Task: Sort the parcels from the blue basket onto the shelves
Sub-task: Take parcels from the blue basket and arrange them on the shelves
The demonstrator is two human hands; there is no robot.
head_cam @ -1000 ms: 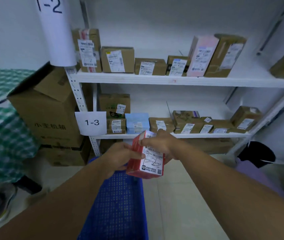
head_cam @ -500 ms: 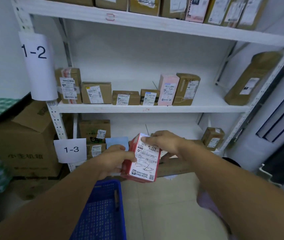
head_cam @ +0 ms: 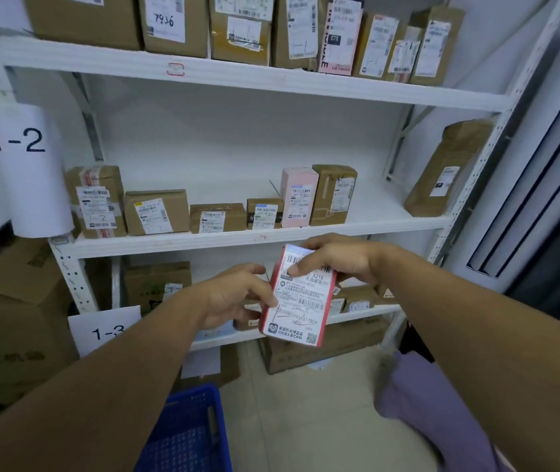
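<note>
Parcel [head_cam: 297, 296] between hands, before shelves [head_cam: 258, 238]; basket [head_cam: 190, 434] below left.

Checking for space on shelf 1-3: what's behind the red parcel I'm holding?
Behind the red parcel, small brown boxes stand on the 1-3 shelf, visible to its right. Whatever sits directly behind the parcel itself is covered.

Single head-worn wide-angle view, facing forward and a touch downward, standing close to the white shelves [head_cam: 271, 235], which fill the upper and middle frame, blue basket [head_cam: 190, 434] at the bottom edge, floor [head_cam: 305, 420] lower centre.
</note>
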